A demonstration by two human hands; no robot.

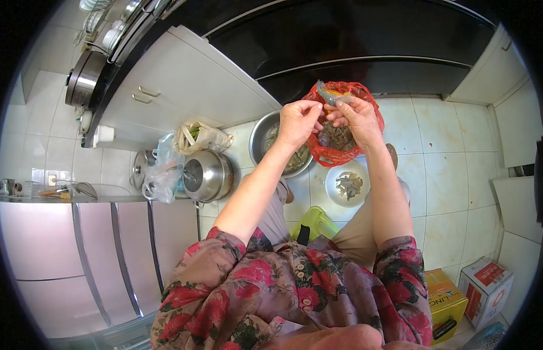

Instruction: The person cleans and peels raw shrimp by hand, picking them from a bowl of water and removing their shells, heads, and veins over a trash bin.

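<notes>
My right hand (360, 118) grips a grey shrimp (326, 94) over a red plastic bag (372, 93). Beside it, the thumb and fingertips of my left hand (302, 121) are pinched together; whatever is between them is too small to make out. Dark, wet-looking scraps (337, 139) lie in the open bag below both hands. To the left of the bag stands a metal basin (258, 135) with greyish shrimp in it, partly hidden by my left forearm. A white bowl (334, 197) on the floor holds several small grey shrimp pieces.
A lidded metal pot (208, 175), a clear plastic bag (162, 175) and a cloth-like bag with greens (208, 140) stand on the left. A green plastic stool (313, 221) is between my legs. Two boxes (443, 303) sit at the lower right. Cabinets (190, 81) line the back.
</notes>
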